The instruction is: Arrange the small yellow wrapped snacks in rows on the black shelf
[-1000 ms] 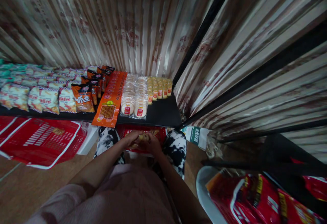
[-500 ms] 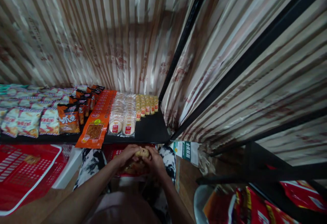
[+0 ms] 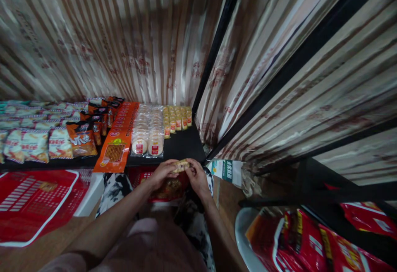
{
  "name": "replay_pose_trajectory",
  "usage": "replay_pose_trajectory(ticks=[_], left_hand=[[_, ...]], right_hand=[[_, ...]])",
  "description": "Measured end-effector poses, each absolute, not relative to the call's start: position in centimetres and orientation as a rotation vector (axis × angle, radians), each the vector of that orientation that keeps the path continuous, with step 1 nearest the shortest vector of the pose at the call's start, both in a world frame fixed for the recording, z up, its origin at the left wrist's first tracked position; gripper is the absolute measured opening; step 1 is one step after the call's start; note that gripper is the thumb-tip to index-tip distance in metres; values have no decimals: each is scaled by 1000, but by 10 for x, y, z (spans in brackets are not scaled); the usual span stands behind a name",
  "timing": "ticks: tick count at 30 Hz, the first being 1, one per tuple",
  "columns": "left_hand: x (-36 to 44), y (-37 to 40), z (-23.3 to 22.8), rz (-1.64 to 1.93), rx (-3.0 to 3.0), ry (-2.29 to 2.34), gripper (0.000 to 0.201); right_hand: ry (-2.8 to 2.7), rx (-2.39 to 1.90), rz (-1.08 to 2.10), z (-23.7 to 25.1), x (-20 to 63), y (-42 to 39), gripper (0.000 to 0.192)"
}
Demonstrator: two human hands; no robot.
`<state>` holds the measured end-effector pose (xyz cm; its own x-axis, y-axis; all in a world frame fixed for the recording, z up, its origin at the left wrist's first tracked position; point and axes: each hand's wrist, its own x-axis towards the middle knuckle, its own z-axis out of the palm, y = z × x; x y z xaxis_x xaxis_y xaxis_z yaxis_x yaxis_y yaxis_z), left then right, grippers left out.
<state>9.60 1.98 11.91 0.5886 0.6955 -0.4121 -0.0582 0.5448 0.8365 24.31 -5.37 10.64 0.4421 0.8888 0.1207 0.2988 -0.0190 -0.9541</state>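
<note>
Between my two hands is a small yellow wrapped snack (image 3: 181, 165), held just in front of the shelf edge. My left hand (image 3: 163, 173) grips its left end with fingers closed. The other end is pinched by my right hand (image 3: 197, 177). Below them, between my knees, a red container (image 3: 167, 191) is partly hidden by my hands and arms; what it holds is too dark to name. Rows of similar yellow packets (image 3: 178, 121) stand at the right end of the black shelf (image 3: 182, 150), beside clear packs of round white crackers (image 3: 147, 135).
Left along the shelf lie an orange snack strip (image 3: 116, 148), orange-black bags (image 3: 82, 137) and white snack bags (image 3: 35, 143). A red basket (image 3: 37, 201) sits at lower left. Red packages (image 3: 307, 239) fill a pale tub at lower right. A black post (image 3: 217, 52) rises at the corner.
Both hands have risen toward the shelf edge with the yellow snack, which now lies more lengthwise between them. The view has shifted slightly.
</note>
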Motion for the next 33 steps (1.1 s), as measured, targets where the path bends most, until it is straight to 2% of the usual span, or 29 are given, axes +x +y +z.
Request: replay_pose_trajectory(ticks=[10, 26, 32, 33], left_hand=[[109, 17, 119, 632, 1022, 855, 44], [119, 4, 114, 681, 1523, 943, 45], [122, 2, 118, 798, 1377, 945, 47], [123, 3, 118, 833, 1307, 970, 46]], right_hand=[[-639, -1357, 973, 118, 237, -42, 38], [-302, -1207, 888, 103, 236, -27, 36], [-330, -1144, 919, 114, 238, -21, 62], [-343, -1166, 922, 115, 238, -21, 61]])
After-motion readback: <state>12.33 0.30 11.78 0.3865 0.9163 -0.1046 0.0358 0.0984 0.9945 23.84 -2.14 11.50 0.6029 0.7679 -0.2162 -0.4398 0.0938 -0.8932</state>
